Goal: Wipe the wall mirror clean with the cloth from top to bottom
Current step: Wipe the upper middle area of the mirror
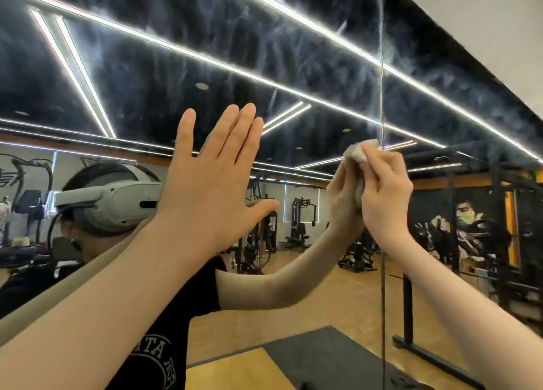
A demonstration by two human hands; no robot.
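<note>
While the cloth (357, 166) is gripped by the right hand (382, 195) near the mirror (205, 51) seam, upper smears could be missed. Fresh prints could be left by the flat, open-fingered left hand (211, 178).

Two hands: left hand (211, 181), right hand (385, 195). One cloth (356, 156). One wall mirror (205, 51).

mirrored "TA" lettering on black shirt (164, 345)
</note>
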